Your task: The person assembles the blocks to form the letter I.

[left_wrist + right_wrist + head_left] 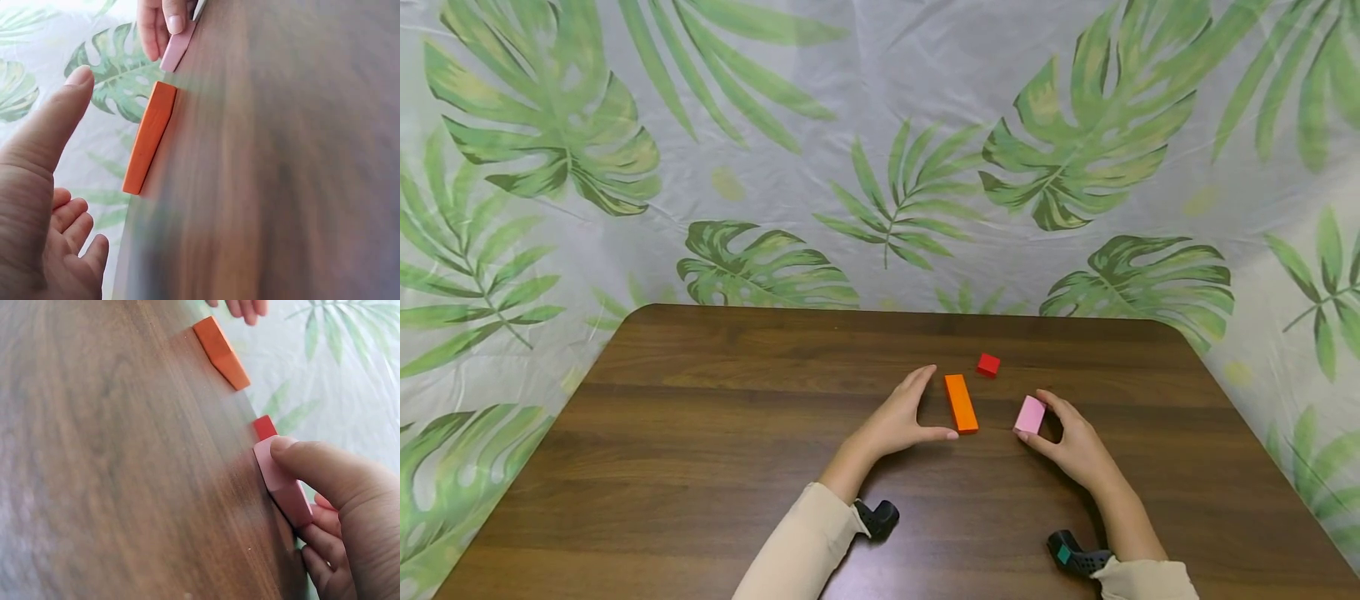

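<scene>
My right hand pinches a pink block between thumb and fingers. In the right wrist view the thumb presses one end of the pink block, which is at the tabletop. My left hand is spread beside a long orange block, thumb and fingers apart, with nothing held. The left wrist view shows a gap between that thumb and the orange block. A small red block lies behind and between the orange and pink ones; it shows partly behind the pink block in the right wrist view.
All blocks are on a dark brown wooden table. A pale cloth with green leaves hangs behind its far edge. Each wrist wears a black camera mount, one by the left sleeve and one by the right sleeve.
</scene>
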A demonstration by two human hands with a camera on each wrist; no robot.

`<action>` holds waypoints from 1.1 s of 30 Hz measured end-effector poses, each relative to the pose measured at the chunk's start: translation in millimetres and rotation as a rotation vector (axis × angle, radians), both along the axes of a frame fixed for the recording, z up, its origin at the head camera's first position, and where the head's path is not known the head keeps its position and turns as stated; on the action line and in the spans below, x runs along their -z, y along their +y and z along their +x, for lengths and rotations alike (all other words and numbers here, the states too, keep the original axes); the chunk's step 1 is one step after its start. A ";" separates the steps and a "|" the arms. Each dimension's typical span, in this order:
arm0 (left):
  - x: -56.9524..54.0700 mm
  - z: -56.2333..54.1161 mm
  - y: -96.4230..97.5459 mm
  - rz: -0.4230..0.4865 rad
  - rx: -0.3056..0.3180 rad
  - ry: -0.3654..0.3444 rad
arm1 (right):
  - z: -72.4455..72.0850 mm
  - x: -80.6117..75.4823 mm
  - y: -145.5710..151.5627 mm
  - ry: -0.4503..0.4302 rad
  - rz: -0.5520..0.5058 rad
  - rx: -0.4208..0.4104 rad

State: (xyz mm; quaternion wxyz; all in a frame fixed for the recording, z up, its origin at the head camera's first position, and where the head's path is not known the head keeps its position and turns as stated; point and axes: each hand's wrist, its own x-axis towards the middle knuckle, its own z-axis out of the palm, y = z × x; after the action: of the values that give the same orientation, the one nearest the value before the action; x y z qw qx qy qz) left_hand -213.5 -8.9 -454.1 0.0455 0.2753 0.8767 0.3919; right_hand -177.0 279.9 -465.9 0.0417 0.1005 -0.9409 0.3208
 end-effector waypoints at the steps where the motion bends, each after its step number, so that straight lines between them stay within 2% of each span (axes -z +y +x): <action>1: 0.4 -1.3 1.7 -0.004 0.002 -0.006 | 0.0 0.1 -0.1 0.000 0.001 -0.001; 10: 4.5 -8.6 12.7 -0.035 0.007 -0.071 | 0.7 0.3 -1.5 -0.002 -0.012 -0.009; 24: 7.6 -13.5 23.8 -0.102 -0.024 -0.070 | 0.3 0.1 -0.3 0.003 -0.010 -0.017; 33: 7.0 -14.9 28.1 -0.167 -0.028 -0.036 | 0.9 0.8 0.2 0.014 -0.006 -0.021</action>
State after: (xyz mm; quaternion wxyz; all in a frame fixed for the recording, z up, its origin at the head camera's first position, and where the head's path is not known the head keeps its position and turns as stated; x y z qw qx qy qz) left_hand -228.4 19.1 -461.1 0.0784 0.2510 0.9091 0.3230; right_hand -176.1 280.1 -466.7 0.0450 0.1124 -0.9385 0.3234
